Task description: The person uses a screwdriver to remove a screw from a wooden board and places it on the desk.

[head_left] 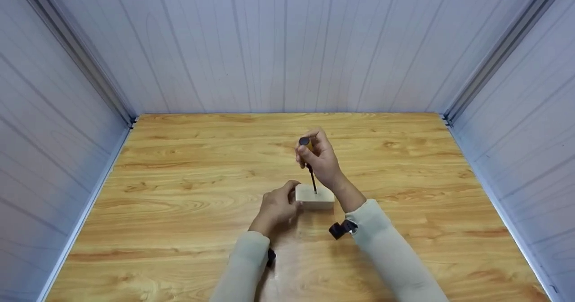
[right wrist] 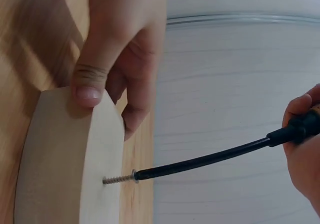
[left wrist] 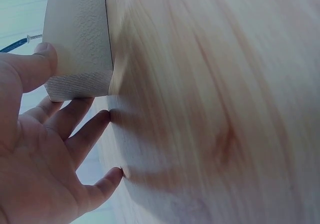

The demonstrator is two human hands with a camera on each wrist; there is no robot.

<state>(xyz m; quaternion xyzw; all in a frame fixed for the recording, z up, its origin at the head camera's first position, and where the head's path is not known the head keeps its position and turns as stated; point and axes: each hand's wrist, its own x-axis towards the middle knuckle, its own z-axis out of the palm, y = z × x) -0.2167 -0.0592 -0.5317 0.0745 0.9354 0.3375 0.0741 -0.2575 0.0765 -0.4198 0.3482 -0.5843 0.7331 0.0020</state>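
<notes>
A pale wooden block [head_left: 315, 199] lies on the wood-grain table. My left hand [head_left: 278, 203] grips its left end, thumb on the near face and fingers behind, as the left wrist view shows. A screw [right wrist: 119, 179] stands in the top of the block, with part of its thread still exposed. My right hand [head_left: 321, 158] holds a screwdriver [head_left: 312, 178] upright by its dark and orange handle. The black shaft [right wrist: 200, 160] meets the screw's head in the right wrist view.
The wood-grain tabletop [head_left: 202, 158] spreads around the block. Pale panelled walls [head_left: 278, 46] stand at the back and both sides. A small black camera [head_left: 343, 229] is strapped at my right wrist.
</notes>
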